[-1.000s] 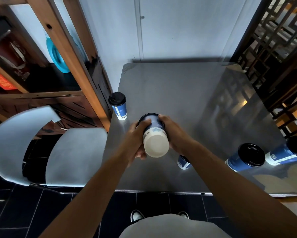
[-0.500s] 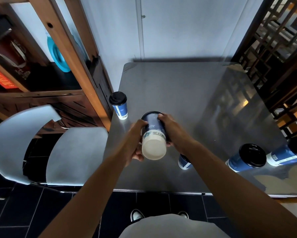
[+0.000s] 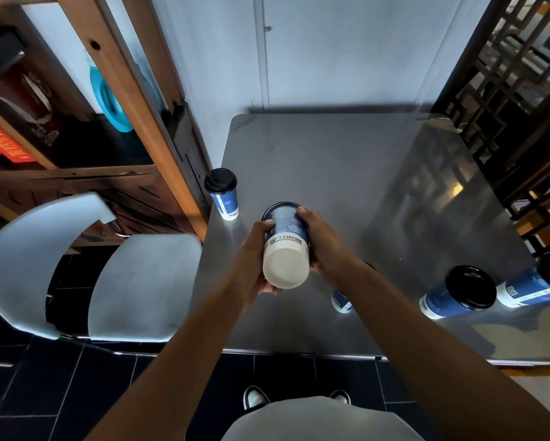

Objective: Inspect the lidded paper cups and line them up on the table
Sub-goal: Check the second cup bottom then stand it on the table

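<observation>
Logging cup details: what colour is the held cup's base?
Off-white, on the held cup; head view.

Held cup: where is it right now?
Head view, centre: held cup tipped above the table, between left hand and right hand.

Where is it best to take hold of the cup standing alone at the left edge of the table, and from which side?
Probably around the blue wall, below the black lid, of the upright cup. It stands at the table's left edge with a wooden frame behind it, so come from the open right side. Gripping the lid alone might pull it off.
</observation>
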